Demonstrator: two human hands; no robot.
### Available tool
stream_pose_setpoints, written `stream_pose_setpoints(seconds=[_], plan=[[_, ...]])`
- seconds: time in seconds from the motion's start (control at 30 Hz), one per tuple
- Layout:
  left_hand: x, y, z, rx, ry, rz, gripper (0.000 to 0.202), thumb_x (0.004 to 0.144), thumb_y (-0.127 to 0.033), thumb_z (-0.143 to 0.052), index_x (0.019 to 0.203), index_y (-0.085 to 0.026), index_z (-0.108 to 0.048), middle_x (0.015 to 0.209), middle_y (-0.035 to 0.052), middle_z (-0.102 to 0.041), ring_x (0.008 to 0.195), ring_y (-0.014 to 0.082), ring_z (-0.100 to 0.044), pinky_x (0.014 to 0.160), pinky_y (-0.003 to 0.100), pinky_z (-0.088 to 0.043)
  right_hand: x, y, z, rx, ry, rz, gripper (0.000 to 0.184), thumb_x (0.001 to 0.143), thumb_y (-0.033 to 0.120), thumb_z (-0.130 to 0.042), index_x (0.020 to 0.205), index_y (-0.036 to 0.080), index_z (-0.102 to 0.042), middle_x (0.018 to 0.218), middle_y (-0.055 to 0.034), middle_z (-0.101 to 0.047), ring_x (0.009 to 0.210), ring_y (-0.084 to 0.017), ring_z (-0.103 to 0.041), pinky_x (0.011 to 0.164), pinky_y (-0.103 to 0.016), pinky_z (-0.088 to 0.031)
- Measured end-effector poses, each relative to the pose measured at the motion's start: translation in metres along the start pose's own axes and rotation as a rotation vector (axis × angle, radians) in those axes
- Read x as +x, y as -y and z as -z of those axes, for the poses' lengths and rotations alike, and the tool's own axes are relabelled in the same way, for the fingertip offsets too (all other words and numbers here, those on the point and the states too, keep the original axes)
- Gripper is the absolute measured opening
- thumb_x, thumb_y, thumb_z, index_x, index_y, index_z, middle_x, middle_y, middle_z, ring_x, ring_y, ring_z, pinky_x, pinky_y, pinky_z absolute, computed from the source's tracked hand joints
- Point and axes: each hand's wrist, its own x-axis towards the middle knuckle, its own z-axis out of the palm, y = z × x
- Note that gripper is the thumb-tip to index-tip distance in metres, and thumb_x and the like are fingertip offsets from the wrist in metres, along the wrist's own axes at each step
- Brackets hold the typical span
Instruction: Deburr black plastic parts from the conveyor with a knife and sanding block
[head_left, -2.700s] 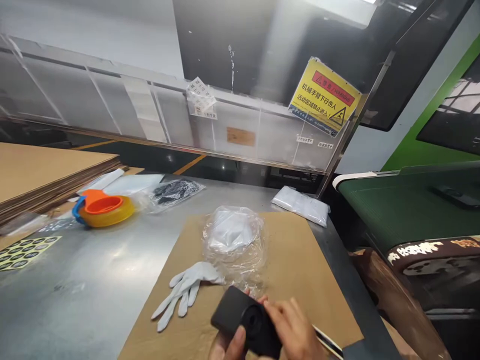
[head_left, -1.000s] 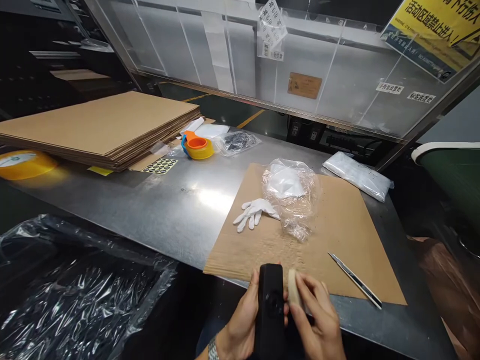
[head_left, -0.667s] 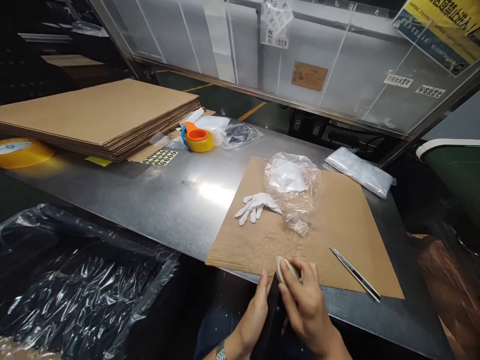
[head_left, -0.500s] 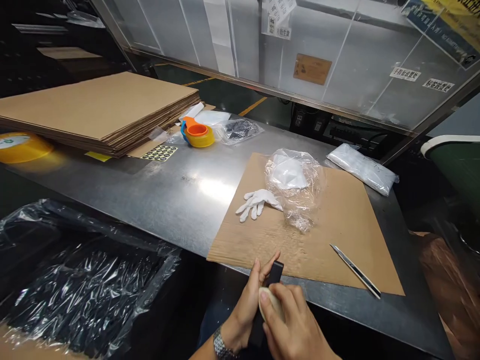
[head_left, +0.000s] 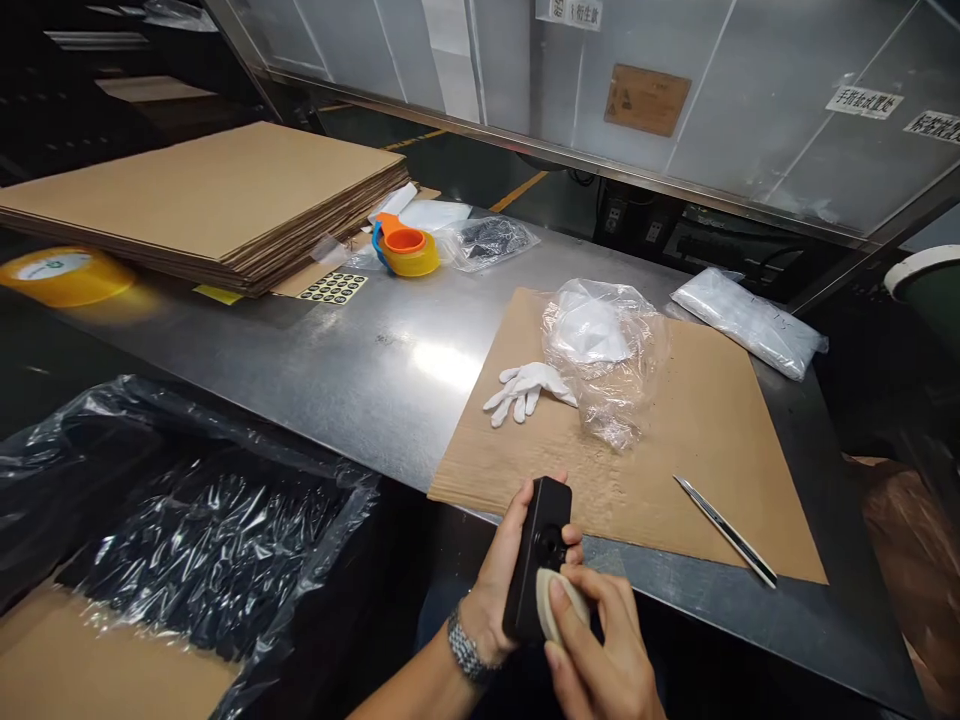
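Observation:
My left hand (head_left: 496, 580) is wrapped round a black rectangular case (head_left: 537, 520) with a round dark recess in its face. A watch with a metal band circles that wrist. Pinched in my right hand (head_left: 611, 640) is a cream-coloured round pad (head_left: 553, 603), pressed against the lower part of the black case. Both hands are just off the table's front edge. Beyond them lies a cardboard sheet (head_left: 645, 520), bearing a white glove (head_left: 527, 390), a crumpled clear plastic bag (head_left: 611, 385) with something white in it, and a utility knife (head_left: 726, 530).
Stacked cardboard sheets (head_left: 202, 190) stand on the left of the metal table (head_left: 360, 390). Near them are an orange tape dispenser (head_left: 405, 245), a yellow tape roll (head_left: 64, 275) and a sticker sheet (head_left: 334, 288). A plastic-lined box (head_left: 202, 540) holds several wrapped black items. Packed bags (head_left: 750, 320) lie at right.
The black case has turned from its narrow edge so that its broad face with the recess shows. My right hand's pad has shifted to the case's lower part. The view has swung slightly.

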Motion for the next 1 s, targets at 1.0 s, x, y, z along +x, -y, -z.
stream_pose_setpoints(seconds=[1.0], plan=[[-0.012, -0.009, -0.01, -0.001, -0.299, -0.429, 0.011, 0.079, -0.009, -0.057, 0.09, -0.01, -0.059, 0.088, 0.0108, -0.069, 0.086, 0.027, -0.067, 0.08, 0.055, -0.051, -0.025, -0.17, 0.094, -0.682, 0.04, -0.547, 0.035, 0.086, 0.044, -0.037, 0.085, 0.017, -0.06, 0.077, -0.0113, -0.057, 0.076, -0.028, -0.05, 0.07, -0.043, -0.044]])
